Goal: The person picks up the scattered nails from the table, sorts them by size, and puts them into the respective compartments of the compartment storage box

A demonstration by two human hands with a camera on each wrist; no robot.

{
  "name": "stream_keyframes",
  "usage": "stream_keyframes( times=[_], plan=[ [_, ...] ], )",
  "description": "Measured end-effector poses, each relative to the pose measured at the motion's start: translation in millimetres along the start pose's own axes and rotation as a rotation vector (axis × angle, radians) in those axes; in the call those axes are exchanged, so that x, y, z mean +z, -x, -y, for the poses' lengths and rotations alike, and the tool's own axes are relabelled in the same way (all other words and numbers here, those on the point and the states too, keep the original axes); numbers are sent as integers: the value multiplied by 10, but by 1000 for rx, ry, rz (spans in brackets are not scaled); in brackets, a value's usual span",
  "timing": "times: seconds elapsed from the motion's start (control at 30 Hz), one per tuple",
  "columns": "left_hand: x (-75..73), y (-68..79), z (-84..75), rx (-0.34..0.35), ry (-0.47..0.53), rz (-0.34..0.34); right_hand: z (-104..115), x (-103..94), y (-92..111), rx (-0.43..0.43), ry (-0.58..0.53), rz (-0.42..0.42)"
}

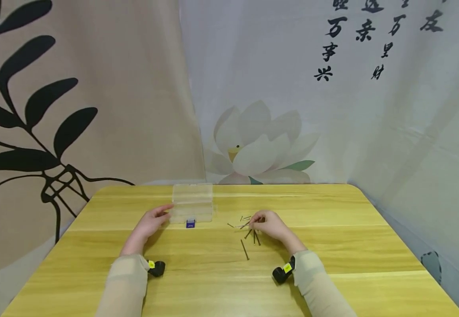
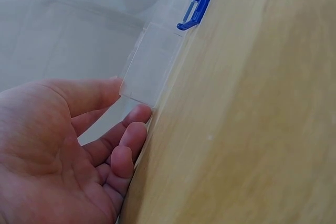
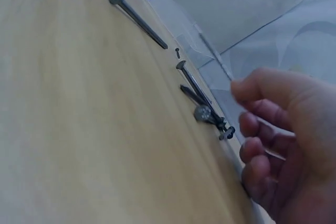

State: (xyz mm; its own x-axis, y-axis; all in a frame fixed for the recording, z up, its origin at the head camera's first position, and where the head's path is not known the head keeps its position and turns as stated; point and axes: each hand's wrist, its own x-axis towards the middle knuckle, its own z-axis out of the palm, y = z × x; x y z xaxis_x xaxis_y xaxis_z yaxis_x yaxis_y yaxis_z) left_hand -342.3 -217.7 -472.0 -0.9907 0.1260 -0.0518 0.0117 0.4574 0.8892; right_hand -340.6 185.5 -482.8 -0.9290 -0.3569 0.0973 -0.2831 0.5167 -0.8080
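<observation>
A clear plastic box (image 1: 191,211) with a blue latch (image 1: 190,223) lies with its lid raised at the back. My left hand (image 1: 156,221) is at its left side, thumb straight with its tip at the box corner (image 2: 142,72) and the lower fingers loosely bent by the table. To the right, my right hand (image 1: 268,223) pinches a thin nail (image 3: 216,56) that points toward the box. Just below that hand lies a cluster of dark nails (image 1: 255,237). One large nail (image 3: 137,20) lies apart, nearer to me.
Several small nails (image 1: 246,218) are scattered between the box and the right hand. The yellow wood-grain table (image 1: 213,281) ends at a hanging cloth (image 1: 142,110) printed with leaves, a lotus and writing. Each wrist carries a small black camera (image 1: 282,274).
</observation>
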Motion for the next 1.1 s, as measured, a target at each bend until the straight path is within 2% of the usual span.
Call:
stream_keyframes(
  times=[0.3, 0.47, 0.57, 0.67, 0.8, 1.1],
  plan=[
    [15, -3, 19, -7, 25, 3, -29, -30, 17, 55, -240, -111],
    [20, 26, -34, -9, 25, -6, 33, -45, 33, 79, -303, -159],
    [12, 44, -41, -16, 26, -15, 211, -103, 70, 89, -325, -181],
    [6, 44, -25, -11, 29, -17, 254, -148, 72, 95, -348, -207],
    [6, 26, 4, -1, 24, -11, 148, -164, 35, 97, -347, -242],
    [-6, 5, 32, -1, 20, -3, 149, -177, 28, 61, -283, -258]
  ],
)
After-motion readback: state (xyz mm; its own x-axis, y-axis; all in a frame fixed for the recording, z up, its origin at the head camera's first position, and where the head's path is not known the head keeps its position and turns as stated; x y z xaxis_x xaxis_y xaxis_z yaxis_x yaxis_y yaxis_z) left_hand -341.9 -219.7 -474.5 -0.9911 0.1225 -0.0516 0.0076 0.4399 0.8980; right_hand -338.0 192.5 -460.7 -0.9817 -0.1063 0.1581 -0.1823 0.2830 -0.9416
